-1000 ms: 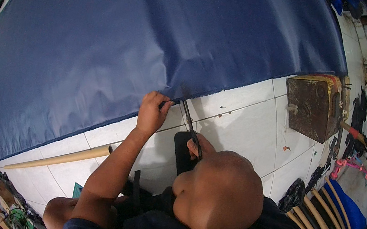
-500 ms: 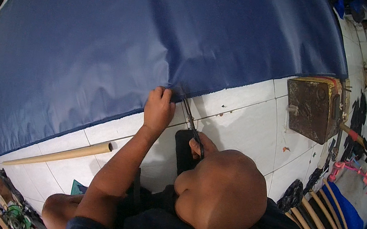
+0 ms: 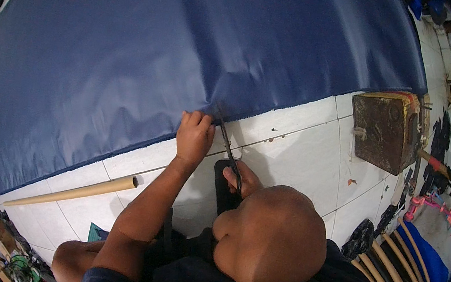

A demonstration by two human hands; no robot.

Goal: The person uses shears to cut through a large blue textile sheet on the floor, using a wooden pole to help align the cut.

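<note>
Blue fabric [image 3: 192, 50], scissors [image 3: 230, 153] (right hand [image 3: 240, 179] half-hidden), left hand [image 3: 194, 135] pinning edge

Left hand [image 3: 194, 136] on blue fabric [image 3: 192, 50] edge, right hand [image 3: 243, 179] around scissors [image 3: 229, 152].

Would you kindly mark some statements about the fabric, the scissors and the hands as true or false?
1. The left hand presses on the edge of the blue fabric. True.
2. The right hand holds scissors whose blades point toward the fabric edge. True.
3. The fabric is red. False: it is dark blue.
4. The cardboard tube lies on top of the fabric. False: it lies on the white tiled floor, apart from the fabric.
5. A brown box-like object sits on the floor to the right of the hands. True.
</note>
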